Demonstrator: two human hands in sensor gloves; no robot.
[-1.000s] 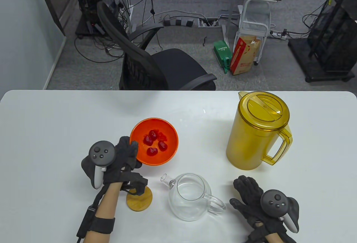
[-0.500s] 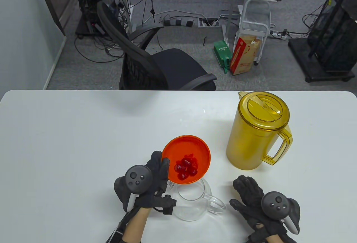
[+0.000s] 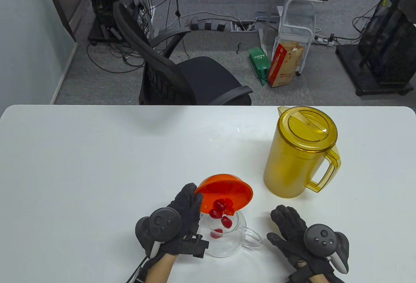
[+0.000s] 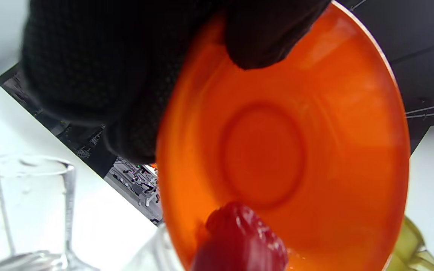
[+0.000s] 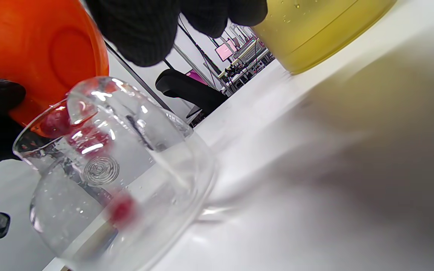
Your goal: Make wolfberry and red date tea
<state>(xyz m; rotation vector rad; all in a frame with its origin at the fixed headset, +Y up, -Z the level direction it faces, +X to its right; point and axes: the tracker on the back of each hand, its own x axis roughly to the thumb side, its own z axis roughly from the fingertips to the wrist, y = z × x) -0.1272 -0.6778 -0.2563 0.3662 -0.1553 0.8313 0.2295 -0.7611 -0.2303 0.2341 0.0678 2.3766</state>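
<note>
Table view: the left hand [image 3: 182,218] grips an orange bowl [image 3: 227,192], tipped over a glass teapot [image 3: 227,237]; red dates [image 3: 221,210] tumble in. The right hand [image 3: 292,231] lies flat and open at the teapot's 3 o'clock. A yellow pitcher [image 3: 299,156] stands at its 1 o'clock.

Left wrist view: gloved fingers [image 4: 262,34] clasp the bowl's rim, a date [image 4: 239,241] at 6 o'clock.

Right wrist view: dates [image 5: 123,210] inside the teapot [image 5: 126,180].

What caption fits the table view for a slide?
Left hand tips the orange bowl so red dates drop into the glass teapot; right hand rests beside it.
</note>
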